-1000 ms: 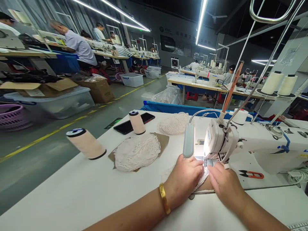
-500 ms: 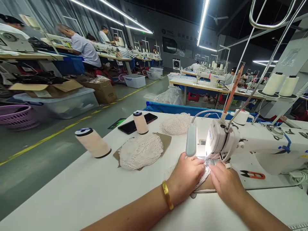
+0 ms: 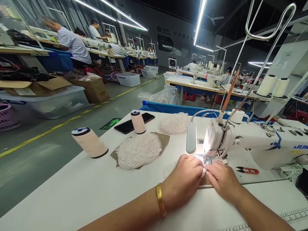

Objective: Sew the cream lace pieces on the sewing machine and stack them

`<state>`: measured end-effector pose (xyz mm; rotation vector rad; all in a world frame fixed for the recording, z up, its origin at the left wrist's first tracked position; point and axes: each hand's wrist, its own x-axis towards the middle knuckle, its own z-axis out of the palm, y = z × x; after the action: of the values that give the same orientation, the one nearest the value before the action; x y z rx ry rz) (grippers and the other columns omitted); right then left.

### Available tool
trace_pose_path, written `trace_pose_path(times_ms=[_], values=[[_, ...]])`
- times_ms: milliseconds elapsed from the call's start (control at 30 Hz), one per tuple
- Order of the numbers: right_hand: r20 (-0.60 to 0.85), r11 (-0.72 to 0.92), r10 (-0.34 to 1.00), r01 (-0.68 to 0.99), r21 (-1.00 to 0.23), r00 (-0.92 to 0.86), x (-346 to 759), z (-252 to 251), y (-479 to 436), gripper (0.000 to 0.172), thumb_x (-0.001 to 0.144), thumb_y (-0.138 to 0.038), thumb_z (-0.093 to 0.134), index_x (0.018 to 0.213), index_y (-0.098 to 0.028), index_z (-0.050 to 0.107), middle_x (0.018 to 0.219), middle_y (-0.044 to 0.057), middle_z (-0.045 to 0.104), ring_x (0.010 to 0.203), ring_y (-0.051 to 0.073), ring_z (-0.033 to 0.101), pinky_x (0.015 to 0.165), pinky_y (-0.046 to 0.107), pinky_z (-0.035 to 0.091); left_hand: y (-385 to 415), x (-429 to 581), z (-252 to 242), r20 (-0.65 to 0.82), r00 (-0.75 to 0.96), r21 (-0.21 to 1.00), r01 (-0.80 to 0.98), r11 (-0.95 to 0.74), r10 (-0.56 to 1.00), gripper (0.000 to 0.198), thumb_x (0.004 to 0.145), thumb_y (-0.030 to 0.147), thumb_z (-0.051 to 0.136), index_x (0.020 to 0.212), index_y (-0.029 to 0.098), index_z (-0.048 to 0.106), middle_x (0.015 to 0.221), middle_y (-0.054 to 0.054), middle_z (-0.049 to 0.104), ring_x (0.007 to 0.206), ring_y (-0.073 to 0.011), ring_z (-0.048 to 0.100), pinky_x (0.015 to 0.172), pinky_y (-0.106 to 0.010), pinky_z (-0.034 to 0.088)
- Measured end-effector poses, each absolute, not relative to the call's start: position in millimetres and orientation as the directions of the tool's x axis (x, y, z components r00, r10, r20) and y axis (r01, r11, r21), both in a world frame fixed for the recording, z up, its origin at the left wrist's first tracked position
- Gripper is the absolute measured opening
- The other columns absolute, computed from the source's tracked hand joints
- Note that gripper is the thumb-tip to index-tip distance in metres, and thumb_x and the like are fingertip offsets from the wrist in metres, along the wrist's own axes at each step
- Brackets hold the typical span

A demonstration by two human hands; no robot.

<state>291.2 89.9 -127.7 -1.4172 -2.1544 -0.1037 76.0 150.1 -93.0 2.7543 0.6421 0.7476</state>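
Observation:
At the sewing machine [image 3: 218,136], both my hands are closed at the lit needle area. My left hand [image 3: 184,178], with a gold bangle at its wrist, pinches a white lace piece [image 3: 204,172] just in front of the presser foot. From the other side my right hand [image 3: 223,178] grips the same lace, thumb and fingertips close to the left ones. Most of the lace is hidden by my fingers. A bit of brown card [image 3: 205,182] shows beneath it. Orange-handled thread snips [image 3: 249,170] lie to the right of my right hand.
A lace stack [image 3: 139,150] on brown card, another lace pile [image 3: 173,123], two thread cones [image 3: 90,142] [image 3: 138,123] and a phone [image 3: 125,127] occupy the table's left. A lamp [image 3: 191,138] hangs beside the needle. Rulers [image 3: 293,214] are front right. Co-workers sit at machines beyond.
Both hands have drawn closer together at the presser foot, and less lace and card shows between them. The camera view has shifted slightly, bringing more of the ruler into sight.

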Motion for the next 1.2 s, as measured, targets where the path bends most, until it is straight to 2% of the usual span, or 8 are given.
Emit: trace_pose_path(times_ms=[100,200,333,500,633,867,1067,1200], values=[[0.462,0.404,0.858,0.850,-0.338,-0.224,291,-126,93,0.027,0.101,-0.018,0.045,0.084,-0.022,0.065,0.076,0.003,0.062,0.071,0.019,0.057,0.063,0.028,0.037,153,80,-98,0.422,0.767,0.372,0.340,-0.864,0.483,0.004,0.093,0.020,0.056,0.089,0.020,0.055,0.091,-0.004,0.065,0.083,-0.0213,0.057,0.084,-0.039,0.043],[0.457,0.370,0.874,0.837,-0.403,-0.166,291,-123,95,0.027,0.104,-0.023,0.044,0.092,-0.022,0.068,0.081,0.003,0.068,0.074,0.018,0.062,0.066,0.026,0.042,162,85,-108,0.445,0.747,0.389,0.335,-0.858,0.494,0.014,0.086,0.017,0.060,0.099,0.020,0.056,0.096,-0.005,0.066,0.090,-0.0240,0.058,0.087,-0.038,0.043],[0.424,0.301,0.902,0.821,-0.485,-0.080,293,-122,97,0.028,0.106,-0.031,0.048,0.094,-0.023,0.071,0.069,-0.002,0.064,0.063,0.015,0.058,0.060,0.024,0.041,179,95,-122,0.480,0.701,0.433,0.333,-0.837,0.527,0.022,0.086,0.002,0.041,0.081,0.020,0.052,0.080,-0.003,0.060,0.076,-0.0200,0.054,0.074,-0.032,0.041],[0.375,0.263,0.926,0.781,-0.566,-0.040,295,-126,100,0.032,0.105,-0.038,0.049,0.088,-0.022,0.071,0.064,-0.003,0.058,0.059,0.015,0.053,0.056,0.023,0.039,190,100,-121,0.451,0.709,0.475,0.323,-0.818,0.542,0.020,0.081,0.003,0.042,0.073,0.020,0.045,0.076,-0.001,0.054,0.073,-0.0173,0.051,0.070,-0.027,0.041],[0.343,0.239,0.939,0.742,-0.626,-0.013,294,-128,101,0.032,0.104,-0.039,0.049,0.084,-0.022,0.069,0.063,-0.003,0.054,0.060,0.015,0.051,0.056,0.024,0.038,186,99,-114,0.395,0.721,0.511,0.343,-0.788,0.569,0.015,0.079,0.013,0.052,0.070,0.020,0.042,0.076,0.001,0.050,0.070,-0.0161,0.051,0.064,-0.026,0.039],[0.291,0.219,0.956,0.710,-0.669,-0.021,290,-123,99,0.031,0.102,-0.040,0.050,0.080,-0.023,0.065,0.061,-0.004,0.050,0.060,0.015,0.048,0.057,0.025,0.036,184,100,-113,0.339,0.680,0.605,0.371,-0.704,0.650,0.023,0.084,0.023,0.063,0.067,0.019,0.047,0.078,0.001,0.053,0.072,-0.0160,0.055,0.063,-0.026,0.042],[0.233,0.184,0.972,0.710,-0.679,-0.029,288,-116,98,0.030,0.101,-0.038,0.049,0.077,-0.023,0.059,0.064,-0.004,0.050,0.063,0.016,0.051,0.059,0.026,0.037,184,100,-119,0.408,0.675,0.546,0.360,-0.757,0.615,0.029,0.090,0.025,0.060,0.065,0.019,0.046,0.075,0.000,0.051,0.070,-0.0155,0.052,0.063,-0.027,0.039],[0.250,0.216,0.966,0.741,-0.636,-0.067,289,-115,96,0.029,0.103,-0.033,0.049,0.077,-0.023,0.057,0.067,-0.003,0.054,0.065,0.016,0.054,0.061,0.026,0.039,181,98,-118,0.439,0.687,0.489,0.359,-0.795,0.580,0.024,0.089,0.020,0.061,0.067,0.018,0.051,0.077,-0.001,0.053,0.071,-0.0166,0.052,0.064,-0.028,0.039]])
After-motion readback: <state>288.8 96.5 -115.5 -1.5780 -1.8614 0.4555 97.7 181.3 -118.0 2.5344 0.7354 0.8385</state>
